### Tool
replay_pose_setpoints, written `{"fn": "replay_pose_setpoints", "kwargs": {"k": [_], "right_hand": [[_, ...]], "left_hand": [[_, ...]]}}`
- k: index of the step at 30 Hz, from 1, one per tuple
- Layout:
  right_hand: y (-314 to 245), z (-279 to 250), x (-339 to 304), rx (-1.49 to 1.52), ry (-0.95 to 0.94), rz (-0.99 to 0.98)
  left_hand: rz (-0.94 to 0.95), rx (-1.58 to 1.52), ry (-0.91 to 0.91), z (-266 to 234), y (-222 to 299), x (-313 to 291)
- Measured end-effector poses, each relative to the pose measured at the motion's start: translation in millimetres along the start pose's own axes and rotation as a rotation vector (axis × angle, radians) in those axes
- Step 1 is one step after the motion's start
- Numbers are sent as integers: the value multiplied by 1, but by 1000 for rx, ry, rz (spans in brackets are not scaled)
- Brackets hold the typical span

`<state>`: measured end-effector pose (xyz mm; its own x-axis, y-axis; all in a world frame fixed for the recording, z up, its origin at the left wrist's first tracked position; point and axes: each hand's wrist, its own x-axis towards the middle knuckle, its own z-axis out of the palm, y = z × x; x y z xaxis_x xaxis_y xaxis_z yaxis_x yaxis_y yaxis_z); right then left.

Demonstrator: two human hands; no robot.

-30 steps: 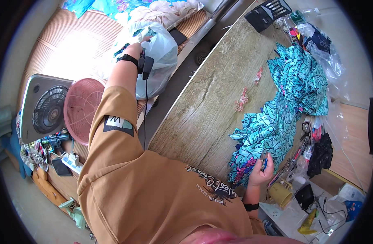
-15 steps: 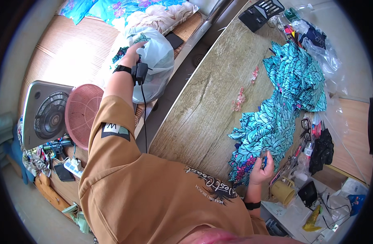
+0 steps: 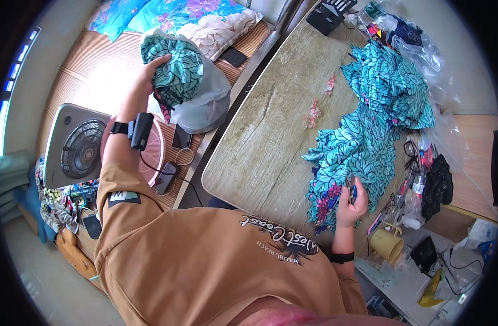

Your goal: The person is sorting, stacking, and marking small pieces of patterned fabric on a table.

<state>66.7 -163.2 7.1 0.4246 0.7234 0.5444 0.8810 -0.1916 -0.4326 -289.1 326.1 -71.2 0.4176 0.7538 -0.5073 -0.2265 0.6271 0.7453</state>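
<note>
My left hand (image 3: pixel 155 68) is closed on a rounded bundle of teal leaf-print fabric (image 3: pixel 179 70) at the top of a white plastic bag (image 3: pixel 208 103). The bag stands on the slatted mat at the left, partly hidden by the bundle. On the table at the right lies a long heap of the same teal fabric (image 3: pixel 358 146), stacked in frilly layers, with pink flowers at its near end. My right hand (image 3: pixel 351 209) rests at that near end, its fingers curled around a small dark bluish thing, too small to name.
Pink flower-like scraps (image 3: pixel 312 113) lie on the wooden table (image 3: pixel 249 141). Along its right side are glasses (image 3: pixel 411 155), a black bag (image 3: pixel 437 182) and a yellow mug (image 3: pixel 386 243). A fan (image 3: pixel 78 146) and a pink basket (image 3: pixel 154 149) stand at the left; a cable hangs from my left wrist device.
My left hand has come up out of the white bag and left, bringing the teal bundle into view. The right hand stays by the heap with its fingers curled.
</note>
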Motion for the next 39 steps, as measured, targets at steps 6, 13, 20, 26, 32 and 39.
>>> {"fn": "replay_pose_setpoints", "kwargs": {"k": [6, 13, 20, 26, 32, 39], "right_hand": [[-2, 1, 1, 54, 19, -9], [0, 0, 3, 69, 4, 18], [4, 0, 7, 143, 15, -31], [1, -18, -1, 306, 28, 1], [24, -54, -43, 382, 159, 241], [54, -86, -79, 531, 485, 350]], "left_hand": [[-7, 2, -57, 2, 31, -81], [10, -12, -119, -24, 4, -150], [127, -17, -253, 26, 23, -202], [241, 95, -703, 101, 52, -144], [-129, -50, -1353, 292, -33, -170], [-235, 450, -796, 376, -187, -177]]}}
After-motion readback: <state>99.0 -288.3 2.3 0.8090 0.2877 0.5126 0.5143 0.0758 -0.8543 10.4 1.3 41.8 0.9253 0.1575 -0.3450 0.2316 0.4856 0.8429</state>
